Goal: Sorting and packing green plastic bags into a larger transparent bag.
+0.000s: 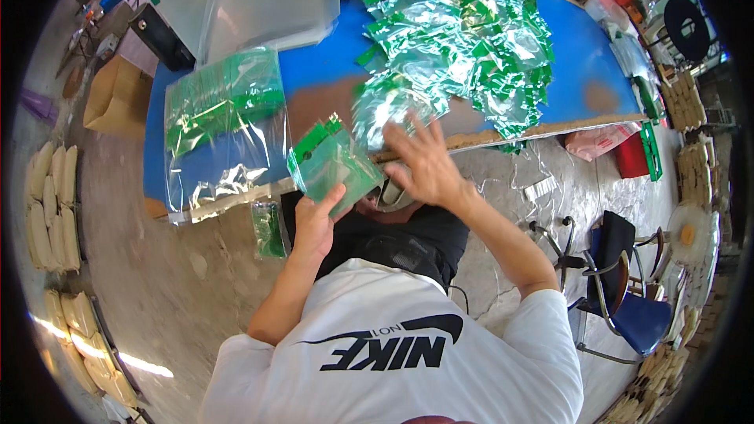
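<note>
My left hand [316,221] grips a small stack of clear plastic bags with green tops [336,163], thumb on the upper face, just off the table's front edge. To its right my right hand [424,161] is spread, fingers stretched toward the near end of a big loose pile of shiny green-and-clear bags [463,39]. Its fingertips overlap the nearest bags; whether they touch them I cannot tell. On the left of the table lies a large clear bag [228,165] with neat rows of green-topped bags [224,98] in or on it.
The blue table [581,71] has a worn front edge. At its back left stand a translucent plastic bin [267,8] and a black box [161,35]. A cardboard box [118,94] is beyond the left end. Chairs [640,322] stand on the floor at right; a green packet [269,229] lies below the table.
</note>
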